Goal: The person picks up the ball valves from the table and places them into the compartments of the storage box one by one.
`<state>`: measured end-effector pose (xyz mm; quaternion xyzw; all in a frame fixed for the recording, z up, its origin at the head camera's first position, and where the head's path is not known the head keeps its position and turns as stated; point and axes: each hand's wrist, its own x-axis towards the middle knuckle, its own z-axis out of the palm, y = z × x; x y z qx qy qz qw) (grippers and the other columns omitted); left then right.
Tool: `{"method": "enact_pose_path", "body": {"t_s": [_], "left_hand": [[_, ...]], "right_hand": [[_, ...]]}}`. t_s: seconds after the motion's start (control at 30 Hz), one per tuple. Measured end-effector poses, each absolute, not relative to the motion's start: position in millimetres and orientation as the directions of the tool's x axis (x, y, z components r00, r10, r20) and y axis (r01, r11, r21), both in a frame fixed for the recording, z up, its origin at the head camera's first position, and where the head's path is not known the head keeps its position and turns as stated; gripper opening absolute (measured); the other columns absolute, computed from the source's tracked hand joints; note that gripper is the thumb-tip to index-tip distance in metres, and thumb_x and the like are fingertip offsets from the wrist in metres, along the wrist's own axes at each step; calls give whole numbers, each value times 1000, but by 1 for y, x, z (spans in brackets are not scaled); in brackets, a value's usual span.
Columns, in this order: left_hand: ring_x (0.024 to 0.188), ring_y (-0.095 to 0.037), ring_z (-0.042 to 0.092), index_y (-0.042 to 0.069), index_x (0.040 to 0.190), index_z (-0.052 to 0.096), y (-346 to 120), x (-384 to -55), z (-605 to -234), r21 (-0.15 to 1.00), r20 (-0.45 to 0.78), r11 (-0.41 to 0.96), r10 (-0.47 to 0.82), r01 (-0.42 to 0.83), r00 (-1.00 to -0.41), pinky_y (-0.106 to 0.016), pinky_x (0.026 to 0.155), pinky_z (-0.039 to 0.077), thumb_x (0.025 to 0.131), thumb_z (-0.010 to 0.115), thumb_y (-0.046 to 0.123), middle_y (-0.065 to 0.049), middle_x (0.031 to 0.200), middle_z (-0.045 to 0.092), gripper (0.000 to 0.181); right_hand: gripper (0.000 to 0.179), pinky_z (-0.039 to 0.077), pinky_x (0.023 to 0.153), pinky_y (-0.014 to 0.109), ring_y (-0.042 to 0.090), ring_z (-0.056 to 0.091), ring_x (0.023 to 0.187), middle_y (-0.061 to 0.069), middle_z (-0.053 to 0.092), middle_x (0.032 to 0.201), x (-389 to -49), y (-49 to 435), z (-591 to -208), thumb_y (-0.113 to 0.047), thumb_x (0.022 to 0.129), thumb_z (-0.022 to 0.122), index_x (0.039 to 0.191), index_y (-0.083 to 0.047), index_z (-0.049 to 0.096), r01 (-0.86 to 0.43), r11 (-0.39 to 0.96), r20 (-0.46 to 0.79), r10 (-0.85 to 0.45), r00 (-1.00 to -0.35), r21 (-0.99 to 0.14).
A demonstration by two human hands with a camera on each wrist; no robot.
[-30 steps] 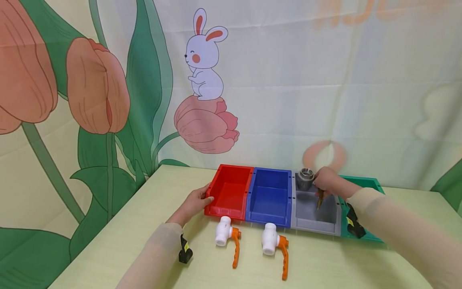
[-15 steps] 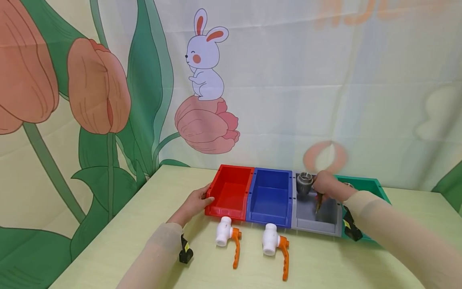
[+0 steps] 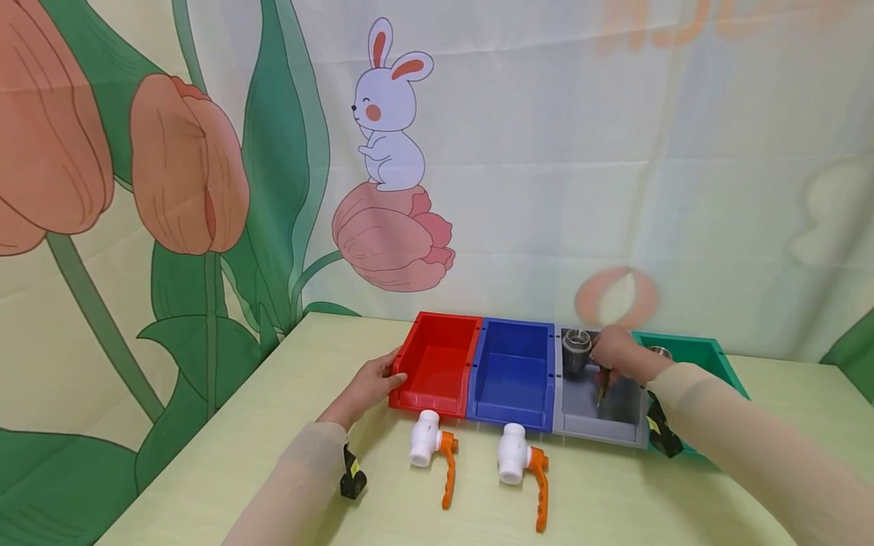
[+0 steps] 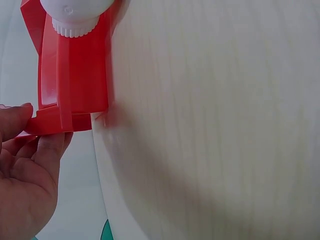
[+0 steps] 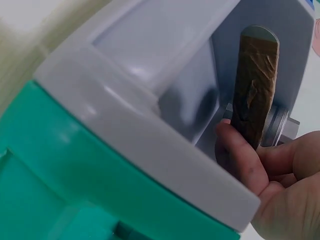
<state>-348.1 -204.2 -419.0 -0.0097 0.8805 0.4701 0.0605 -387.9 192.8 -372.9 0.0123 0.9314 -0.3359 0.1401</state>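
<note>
My left hand (image 3: 369, 383) grips the left wall of the red bin (image 3: 437, 371), thumb inside and fingers outside, as the left wrist view shows. At the grey bin (image 3: 601, 434), my right hand (image 3: 620, 355) holds a metal ball valve (image 3: 576, 350). Its lever handle (image 5: 256, 82), wrapped in brown paper or tape, sticks out past the thumb in the right wrist view. The valve body is low inside the bin's back part; whether it touches the floor I cannot tell. Two white ball valves with orange handles, left (image 3: 425, 438) and right (image 3: 514, 455), lie in front of the bins.
A blue bin (image 3: 512, 387) joins the red and grey ones in a row. At the right end, the green bin (image 3: 696, 349) holds another metal piece (image 3: 660, 352), partly hidden by my right arm. A printed cloth (image 3: 512, 189) hangs behind the table (image 3: 307, 394).
My right hand has moved slightly down with the metal ball valve, deeper into the grey bin. The metal piece in the green bin has come into view. My left hand keeps its hold.
</note>
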Motion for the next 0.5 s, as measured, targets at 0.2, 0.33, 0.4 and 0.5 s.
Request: {"method": "enact_pose_path", "body": {"t_s": [0.2,0.33,0.4,0.5], "left_hand": [[140,-40,50,11,161,31,-204,-347,-420,829,-113,554,37,-74,-993,-51,115,48,104,56,10,-21,157,47,62],[141,-40,49,11,161,31,-204,-347,-419,827,-117,556,36,-77,-993,-50,115,49,104,56,11,-21,158,47,62],[140,-40,50,11,161,31,-204,-346,-419,825,-116,560,37,-76,-993,-50,114,49,104,56,11,-21,157,47,62],[140,-41,50,10,161,31,-204,-346,-418,822,-115,564,36,-74,-993,-50,114,49,104,56,11,-22,157,48,62]], "right_hand": [[16,58,53,28,12,60,54,13,63,71,-392,192,-376,8,93,48,81,6,58,124,772,-266,-60,-962,-623],[15,60,56,30,12,60,55,19,65,80,-394,192,-376,8,93,48,86,9,60,124,769,-262,-58,-963,-627],[15,61,56,31,12,60,54,19,66,79,-395,192,-377,8,93,48,87,10,61,125,772,-260,-54,-964,-623],[16,62,56,32,12,60,54,16,65,75,-396,192,-378,8,93,47,87,10,62,119,785,-254,-50,-966,-608]]}}
